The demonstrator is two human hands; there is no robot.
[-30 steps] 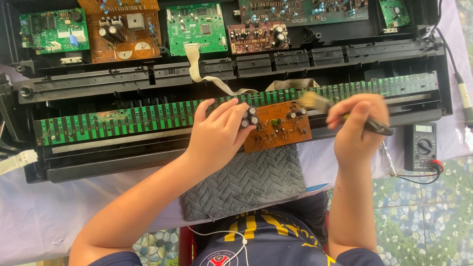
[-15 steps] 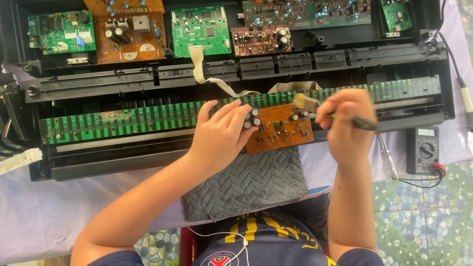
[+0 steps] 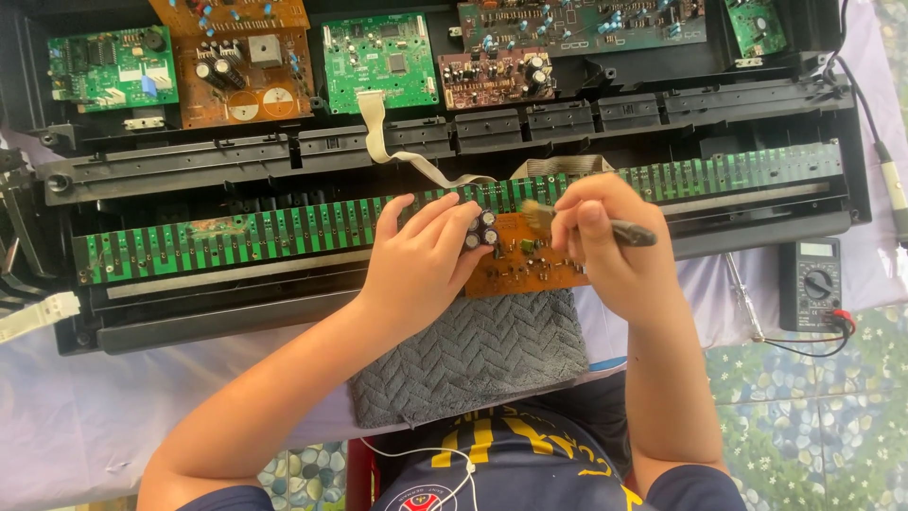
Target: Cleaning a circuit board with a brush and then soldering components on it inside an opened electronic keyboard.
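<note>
**Orange circuit board being brushed over a grey towel**

Orange-brown and studded with small parts, the circuit board [image 3: 525,260] is sitting at the far edge of the grey towel [image 3: 473,355], just in front of the long green key-contact strip [image 3: 284,237] inside the opened black keyboard case [image 3: 189,312]. The left hand [image 3: 416,265] is closing its grip on the board's left end, fingers curling over the edge beside the dark cylindrical capacitors [image 3: 480,229]. The right hand [image 3: 601,251] is pinching a small brush [image 3: 586,222] in a narrow grip, its dark handle pointing away to the right and its pale bristles touching the board's far edge.

Taking the board as the landmark: a beige ribbon cable [image 3: 397,147] is running off beyond it to the left, toward a green board [image 3: 378,61] at the back of the case. Another orange board [image 3: 236,66] and a second green one [image 3: 113,66] are lying farther left along that back row, and a small reddish-brown board [image 3: 497,76] is lying straight beyond. Well to the right of the board, a black multimeter [image 3: 815,284] is resting on the white-covered table [image 3: 95,407], with red and black leads trailing from it, and a thin metal tool [image 3: 742,293] is lying between the multimeter and the right hand.
</note>
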